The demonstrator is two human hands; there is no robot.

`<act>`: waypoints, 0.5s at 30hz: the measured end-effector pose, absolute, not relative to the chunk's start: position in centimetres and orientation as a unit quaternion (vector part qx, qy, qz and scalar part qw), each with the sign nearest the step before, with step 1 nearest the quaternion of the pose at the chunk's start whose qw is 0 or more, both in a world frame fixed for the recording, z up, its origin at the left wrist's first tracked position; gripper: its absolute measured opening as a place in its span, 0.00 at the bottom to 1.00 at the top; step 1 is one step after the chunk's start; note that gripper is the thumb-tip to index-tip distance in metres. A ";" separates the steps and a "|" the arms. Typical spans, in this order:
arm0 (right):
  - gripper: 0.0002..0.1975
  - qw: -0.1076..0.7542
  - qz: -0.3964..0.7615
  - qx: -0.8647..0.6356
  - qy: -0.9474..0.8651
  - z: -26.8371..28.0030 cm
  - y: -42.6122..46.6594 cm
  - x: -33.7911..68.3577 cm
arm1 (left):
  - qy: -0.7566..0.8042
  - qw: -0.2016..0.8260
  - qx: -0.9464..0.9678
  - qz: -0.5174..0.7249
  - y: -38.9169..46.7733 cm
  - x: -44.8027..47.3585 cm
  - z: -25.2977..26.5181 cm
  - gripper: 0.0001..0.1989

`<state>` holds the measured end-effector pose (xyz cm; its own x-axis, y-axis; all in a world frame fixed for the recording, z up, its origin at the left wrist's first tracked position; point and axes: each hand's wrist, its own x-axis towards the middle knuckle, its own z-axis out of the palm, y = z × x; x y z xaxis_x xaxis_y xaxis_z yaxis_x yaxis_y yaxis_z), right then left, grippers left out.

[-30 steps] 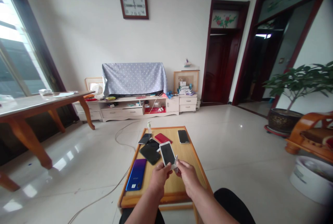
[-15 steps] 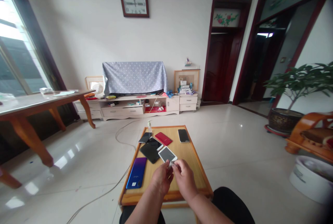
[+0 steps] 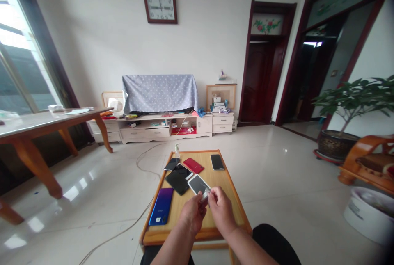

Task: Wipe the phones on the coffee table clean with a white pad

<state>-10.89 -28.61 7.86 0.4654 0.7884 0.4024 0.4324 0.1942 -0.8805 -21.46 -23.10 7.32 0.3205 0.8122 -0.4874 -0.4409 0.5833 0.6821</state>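
A white-framed phone (image 3: 198,183) is tilted up over the near middle of the small wooden table, its dark screen facing me. My left hand (image 3: 193,212) grips its lower end, with the thumb on the front. My right hand (image 3: 221,207) is closed in a pinch at the phone's lower right corner. A small pale, thin piece (image 3: 207,192) shows by those fingertips, too small to name. Left of my hands lies a blue-purple phone (image 3: 161,206), back up. Just beyond the held phone are a black phone (image 3: 177,182) and a white-edged phone (image 3: 184,171).
Farther back on the wooden table (image 3: 234,211) lie a red phone (image 3: 193,165), a dark phone (image 3: 171,164) and another dark-screened phone (image 3: 217,162). A clear pump bottle (image 3: 177,151) stands at the far left edge. A cable (image 3: 120,232) runs along the floor.
My right hand has shifted slightly up and right along the phone's lower edge. The left hand keeps its grip, and the view has tilted a little.
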 end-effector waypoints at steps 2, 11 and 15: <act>0.17 0.587 0.167 -0.610 -0.505 7.4 -29.0 -11.4 | 0.425 0.776 0.236 0.401 -23.2 -21.4 6.9 0.09; 0.22 0.608 0.176 -0.642 -0.432 5.7 -28.8 -8.1 | 0.463 0.727 0.375 0.342 -23.9 -22.1 6.0 0.18; 0.22 0.603 0.178 -0.650 -0.427 5.1 -29.3 -7.6 | 0.463 0.698 0.429 0.338 -23.5 -22.0 5.3 0.16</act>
